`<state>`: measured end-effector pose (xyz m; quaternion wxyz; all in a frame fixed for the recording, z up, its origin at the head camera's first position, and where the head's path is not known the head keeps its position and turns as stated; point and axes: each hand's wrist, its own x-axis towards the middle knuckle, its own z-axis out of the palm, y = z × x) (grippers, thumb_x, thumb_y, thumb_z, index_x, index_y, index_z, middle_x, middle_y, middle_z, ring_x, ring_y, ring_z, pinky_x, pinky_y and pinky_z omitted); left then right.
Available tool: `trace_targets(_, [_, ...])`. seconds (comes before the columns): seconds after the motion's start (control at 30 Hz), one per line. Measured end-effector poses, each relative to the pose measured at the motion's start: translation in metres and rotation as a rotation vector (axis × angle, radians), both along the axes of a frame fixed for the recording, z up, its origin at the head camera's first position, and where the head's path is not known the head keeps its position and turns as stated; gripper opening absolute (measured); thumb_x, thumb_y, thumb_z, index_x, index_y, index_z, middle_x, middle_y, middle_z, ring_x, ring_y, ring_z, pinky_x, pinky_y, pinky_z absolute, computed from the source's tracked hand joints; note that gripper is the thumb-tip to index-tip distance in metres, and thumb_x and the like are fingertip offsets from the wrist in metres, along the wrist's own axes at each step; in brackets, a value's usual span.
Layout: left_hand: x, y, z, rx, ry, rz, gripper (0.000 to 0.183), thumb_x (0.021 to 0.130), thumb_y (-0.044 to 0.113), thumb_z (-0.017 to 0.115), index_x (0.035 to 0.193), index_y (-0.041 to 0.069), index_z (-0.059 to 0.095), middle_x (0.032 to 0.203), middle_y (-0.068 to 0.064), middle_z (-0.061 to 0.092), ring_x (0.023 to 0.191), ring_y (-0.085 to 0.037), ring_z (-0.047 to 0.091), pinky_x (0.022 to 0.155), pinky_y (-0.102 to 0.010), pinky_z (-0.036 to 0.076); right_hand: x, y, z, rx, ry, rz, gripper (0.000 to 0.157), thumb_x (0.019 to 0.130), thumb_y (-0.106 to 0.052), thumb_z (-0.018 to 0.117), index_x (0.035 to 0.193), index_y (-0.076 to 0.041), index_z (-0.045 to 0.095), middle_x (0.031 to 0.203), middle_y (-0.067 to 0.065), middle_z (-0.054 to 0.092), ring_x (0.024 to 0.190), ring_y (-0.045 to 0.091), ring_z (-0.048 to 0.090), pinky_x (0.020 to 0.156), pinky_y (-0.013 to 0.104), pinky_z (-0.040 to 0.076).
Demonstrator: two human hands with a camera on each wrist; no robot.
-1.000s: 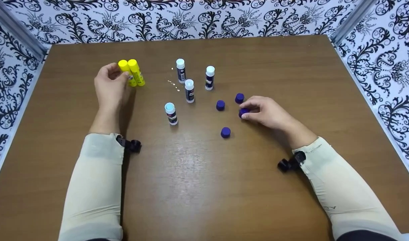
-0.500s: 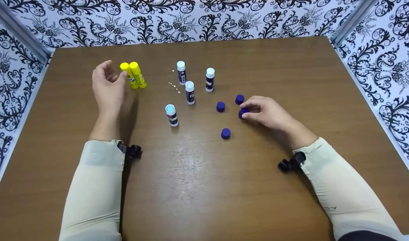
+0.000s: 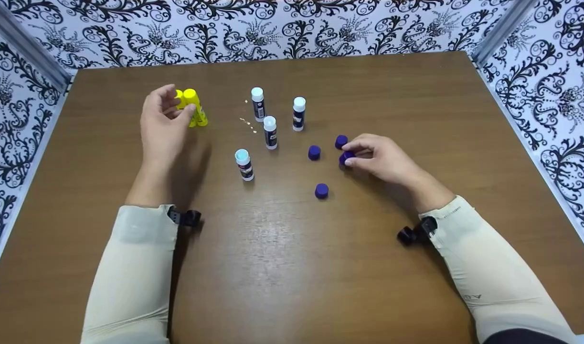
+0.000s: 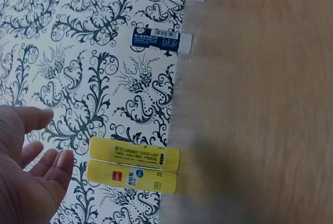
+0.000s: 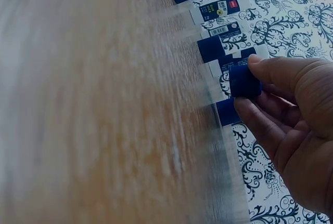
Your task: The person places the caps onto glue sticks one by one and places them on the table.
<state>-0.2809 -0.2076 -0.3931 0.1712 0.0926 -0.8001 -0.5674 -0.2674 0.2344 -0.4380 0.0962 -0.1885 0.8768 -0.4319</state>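
A: Quick, start far left

B: Pale sleeve (image 3: 129, 277), black wrist camera (image 3: 189, 218) on its cuff, then the left hand (image 3: 165, 126). Fingers loosely bent, thumb out to the side, grip free

A: On the yellow tubes (image 3: 195, 102)?

B: Nope, seen from its wrist there's a gap. Two of them, upright, side by side, just past the fingertips

A: Next along?

B: Pale crumbs (image 3: 249, 123) on the wooden table (image 3: 272, 267). Four navy-and-white tubes (image 3: 270, 136), all upright, white tops showing, the nearest top bluish. One at the back, one mid, one off to the right

A: Caps?

B: Three loose purple caps (image 3: 314, 153) on the wood, right of the tubes: one closest to us, one in the middle, one farther back by the right hand (image 3: 385, 160)

A: And that hand?

B: Pinching a fourth cap (image 3: 344, 157) between thumb and fingers. Whether a finger also touches the back cap, can't tell from here. Patterned wall (image 3: 566, 100) past it, done
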Motion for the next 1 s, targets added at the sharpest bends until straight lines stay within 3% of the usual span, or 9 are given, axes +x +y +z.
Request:
trace_targets(0.23, [0.004, 0.0, 0.0, -0.1, -0.074, -0.193, 0.051, 0.094, 0.015, 0.076, 0.14, 0.004, 0.058, 0.135, -0.015, 0.063, 0.123, -0.024, 0.062, 0.111, -0.035, 0.049, 0.002, -0.001, 0.005, -0.02, -0.006, -0.009, 0.032, 0.095, -0.014, 0.077, 0.125, -0.002, 0.073, 0.124, 0.013, 0.069, 0.116, 0.023, 0.067, 0.092, 0.016, 0.053])
trace_targets(0.5, [0.008, -0.003, 0.0, -0.207, -0.232, -0.444, 0.059, 0.095, 0.025, 0.077, 0.149, 0.014, 0.053, 0.145, -0.014, 0.059, 0.134, -0.03, 0.058, 0.118, -0.045, 0.044, 0.003, -0.003, 0.009, -0.034, 0.011, -0.005, 0.032, 0.095, -0.013, 0.076, 0.125, -0.001, 0.073, 0.123, 0.012, 0.069, 0.116, 0.022, 0.067, 0.093, 0.013, 0.053])
trace_targets(0.83, [0.006, -0.004, -0.01, -0.22, -0.277, -0.649, 0.06, 0.095, 0.014, 0.076, 0.15, 0.012, 0.053, 0.146, -0.018, 0.06, 0.136, -0.034, 0.057, 0.118, -0.048, 0.043, 0.005, -0.003, 0.012, -0.055, 0.003, -0.006, 0.033, 0.095, -0.013, 0.077, 0.125, -0.002, 0.072, 0.125, 0.012, 0.068, 0.113, 0.015, 0.067, 0.094, 0.015, 0.054])
trace_targets(1.0, [0.006, -0.003, -0.01, -0.241, -0.337, -0.731, 0.065, 0.094, 0.012, 0.077, 0.153, 0.013, 0.049, 0.15, -0.015, 0.057, 0.141, -0.033, 0.053, 0.12, -0.05, 0.041, 0.005, -0.004, 0.012, -0.074, -0.011, -0.009, 0.033, 0.095, -0.013, 0.077, 0.125, -0.001, 0.072, 0.124, 0.013, 0.068, 0.112, 0.013, 0.068, 0.092, 0.013, 0.054])
